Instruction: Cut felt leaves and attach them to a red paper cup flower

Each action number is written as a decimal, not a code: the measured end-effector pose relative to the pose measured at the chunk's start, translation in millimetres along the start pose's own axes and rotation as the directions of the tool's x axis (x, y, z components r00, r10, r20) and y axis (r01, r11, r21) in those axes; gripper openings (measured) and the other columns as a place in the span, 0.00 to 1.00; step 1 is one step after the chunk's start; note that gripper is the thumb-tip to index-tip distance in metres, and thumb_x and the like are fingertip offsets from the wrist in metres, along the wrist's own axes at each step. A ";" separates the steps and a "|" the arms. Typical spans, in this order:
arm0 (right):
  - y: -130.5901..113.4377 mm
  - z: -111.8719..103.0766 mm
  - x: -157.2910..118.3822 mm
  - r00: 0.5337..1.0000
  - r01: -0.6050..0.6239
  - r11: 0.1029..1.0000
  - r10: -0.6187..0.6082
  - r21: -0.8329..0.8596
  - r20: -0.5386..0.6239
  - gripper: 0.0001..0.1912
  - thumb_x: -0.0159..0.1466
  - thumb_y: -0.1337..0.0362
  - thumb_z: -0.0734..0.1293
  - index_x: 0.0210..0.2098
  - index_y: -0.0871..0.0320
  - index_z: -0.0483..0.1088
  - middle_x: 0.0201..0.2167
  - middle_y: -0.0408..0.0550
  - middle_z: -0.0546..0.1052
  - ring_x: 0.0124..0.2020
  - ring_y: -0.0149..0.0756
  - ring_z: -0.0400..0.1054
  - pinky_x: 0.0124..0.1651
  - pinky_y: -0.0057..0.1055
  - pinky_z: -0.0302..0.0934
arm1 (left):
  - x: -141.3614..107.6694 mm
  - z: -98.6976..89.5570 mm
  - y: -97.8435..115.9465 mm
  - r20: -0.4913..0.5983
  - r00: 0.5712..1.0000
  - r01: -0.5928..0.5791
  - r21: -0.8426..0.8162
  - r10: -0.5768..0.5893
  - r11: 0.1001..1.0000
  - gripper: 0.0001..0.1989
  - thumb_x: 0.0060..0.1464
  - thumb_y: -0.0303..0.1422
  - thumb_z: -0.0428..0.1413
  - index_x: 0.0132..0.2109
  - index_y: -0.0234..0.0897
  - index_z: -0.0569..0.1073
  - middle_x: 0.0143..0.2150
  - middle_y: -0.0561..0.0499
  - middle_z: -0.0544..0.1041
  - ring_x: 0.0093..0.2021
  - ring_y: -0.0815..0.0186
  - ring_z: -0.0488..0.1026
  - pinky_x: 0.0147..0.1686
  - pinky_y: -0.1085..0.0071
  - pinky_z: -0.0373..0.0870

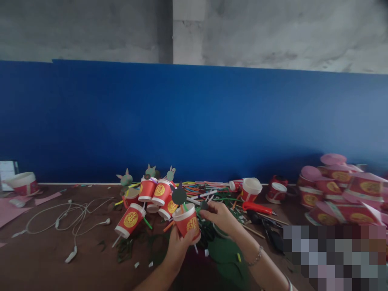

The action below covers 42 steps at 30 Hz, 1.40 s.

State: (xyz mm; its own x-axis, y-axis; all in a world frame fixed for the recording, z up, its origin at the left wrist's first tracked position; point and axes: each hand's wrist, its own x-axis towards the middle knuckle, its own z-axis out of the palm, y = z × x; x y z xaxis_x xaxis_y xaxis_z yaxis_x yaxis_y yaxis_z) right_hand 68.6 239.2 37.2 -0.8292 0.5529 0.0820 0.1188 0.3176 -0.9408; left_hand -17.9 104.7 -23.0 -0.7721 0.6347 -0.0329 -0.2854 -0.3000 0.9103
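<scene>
My left hand (177, 248) is wrapped round a red paper cup (187, 222) with a white rim and a yellow emblem. A dark green paper animal head (179, 195) with pointed ears shows just above the cup's rim, beside a green straw and an orange one. A thin white stick pokes out below the cup. To the right of the rim, my right hand (218, 215) pinches a small dark round paper piece (204, 205) with pale ear-like points. Left of my left hand, several similar cups (131, 220) lie piled, some with paper animal heads (125, 178).
Colourful straws (194, 189) lie along the blue partition (188, 121). A red-handled cutter (257, 208) and dark scissors (274, 234) lie to the right. White earphones (72, 254) spread at left; pink-topped cups (333, 186) stack at far right. Green paper (227, 260) covers the front.
</scene>
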 end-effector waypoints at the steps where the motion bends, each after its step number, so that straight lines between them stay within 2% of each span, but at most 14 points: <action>1: 0.0 -0.2 0.2 1.000 -0.014 1.000 0.013 0.024 0.013 0.11 0.52 0.60 0.68 0.28 0.63 0.72 0.22 0.41 0.70 0.24 0.28 0.60 0.28 0.24 0.54 | -0.9 0.6 1.5 0.003 1.000 0.002 0.006 -0.002 1.000 0.26 0.30 0.40 0.66 0.39 0.32 0.72 0.39 0.42 0.78 0.41 0.54 0.74 0.42 0.64 0.71; 7: -10.7 -0.4 -2.8 0.998 -0.055 0.995 0.058 0.084 -0.025 0.15 0.52 0.55 0.67 0.21 0.62 0.68 0.18 0.42 0.70 0.22 0.27 0.61 0.26 0.24 0.53 | -3.7 2.8 5.1 -0.003 1.000 0.023 0.003 -0.023 1.000 0.26 0.31 0.38 0.66 0.40 0.32 0.71 0.39 0.43 0.78 0.41 0.55 0.74 0.41 0.64 0.71; 10: -14.8 1.1 -4.5 0.997 -0.062 0.992 0.068 0.111 -0.047 0.15 0.52 0.54 0.66 0.21 0.62 0.67 0.19 0.43 0.70 0.22 0.27 0.60 0.26 0.25 0.54 | -1.8 2.3 1.5 -0.017 1.000 0.025 0.003 -0.025 1.000 0.27 0.30 0.38 0.66 0.40 0.33 0.71 0.37 0.45 0.78 0.40 0.56 0.74 0.40 0.64 0.72; 17: -6.8 1.2 -2.8 0.997 0.000 1.000 0.000 0.002 -0.071 0.11 0.53 0.59 0.66 0.21 0.61 0.67 0.17 0.40 0.67 0.21 0.27 0.58 0.26 0.25 0.52 | -2.6 1.2 2.2 -0.003 1.000 0.006 0.000 -0.006 1.000 0.29 0.29 0.39 0.66 0.42 0.33 0.71 0.40 0.43 0.77 0.42 0.55 0.74 0.41 0.65 0.71; 22: -15.3 -15.2 -8.5 0.997 0.081 0.965 -0.082 -0.250 0.006 0.08 0.52 0.65 0.65 0.18 0.61 0.67 0.15 0.39 0.65 0.20 0.26 0.55 0.24 0.24 0.50 | -3.8 2.1 -3.8 0.023 0.999 -0.029 0.016 0.029 0.999 0.32 0.30 0.41 0.66 0.45 0.33 0.70 0.40 0.42 0.77 0.39 0.57 0.74 0.40 0.66 0.70; 27: -23.2 -34.4 -17.3 0.989 0.097 0.943 -0.056 -0.318 0.136 0.07 0.50 0.66 0.66 0.18 0.61 0.70 0.15 0.40 0.69 0.19 0.26 0.57 0.22 0.22 0.50 | -10.6 1.9 -9.4 0.177 0.984 -0.005 -0.018 0.008 1.000 0.38 0.31 0.42 0.66 0.51 0.31 0.67 0.46 0.38 0.75 0.44 0.54 0.72 0.44 0.64 0.69; 30: -20.5 -42.7 -20.3 0.976 0.058 0.953 0.008 -0.297 0.218 0.06 0.50 0.66 0.66 0.18 0.61 0.71 0.14 0.40 0.70 0.16 0.25 0.56 0.20 0.22 0.49 | -15.8 2.2 -9.4 0.218 0.976 0.010 -0.004 -0.009 1.000 0.39 0.30 0.42 0.66 0.52 0.32 0.67 0.49 0.37 0.73 0.47 0.53 0.71 0.46 0.63 0.68; 33: -17.3 -47.3 -20.7 0.960 0.004 0.968 0.067 -0.249 0.274 0.08 0.50 0.65 0.67 0.17 0.61 0.71 0.12 0.40 0.70 0.15 0.24 0.55 0.18 0.22 0.48 | -18.0 4.2 -7.5 0.245 0.969 0.018 0.001 -0.017 1.000 0.38 0.31 0.41 0.66 0.51 0.32 0.67 0.47 0.38 0.74 0.45 0.53 0.72 0.44 0.64 0.69; 37: -16.8 -47.5 -17.4 0.969 -0.042 0.984 0.082 -0.172 0.233 0.12 0.51 0.60 0.67 0.18 0.62 0.73 0.15 0.43 0.73 0.15 0.25 0.58 0.19 0.22 0.48 | -14.2 6.1 -5.3 0.195 0.981 -0.006 -0.035 0.013 0.999 0.36 0.31 0.43 0.66 0.49 0.33 0.68 0.46 0.39 0.75 0.43 0.54 0.73 0.44 0.64 0.69; 42: -18.5 -41.1 -13.1 0.976 -0.116 0.993 0.118 -0.022 0.181 0.12 0.49 0.58 0.70 0.20 0.62 0.73 0.19 0.46 0.76 0.21 0.30 0.65 0.25 0.25 0.56 | -9.7 5.2 -6.6 0.144 0.989 -0.016 -0.049 0.023 0.999 0.37 0.30 0.43 0.66 0.49 0.33 0.68 0.44 0.39 0.76 0.42 0.55 0.73 0.43 0.64 0.69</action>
State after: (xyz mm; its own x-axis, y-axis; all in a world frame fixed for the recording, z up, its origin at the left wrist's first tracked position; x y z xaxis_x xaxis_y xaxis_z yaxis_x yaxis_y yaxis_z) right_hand 99.7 257.7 67.0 -0.8945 0.4378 -0.0908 0.2262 0.2678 -0.9366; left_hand -5.6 104.2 -26.6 -0.6884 0.7238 0.0475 -0.3007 -0.3443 0.8894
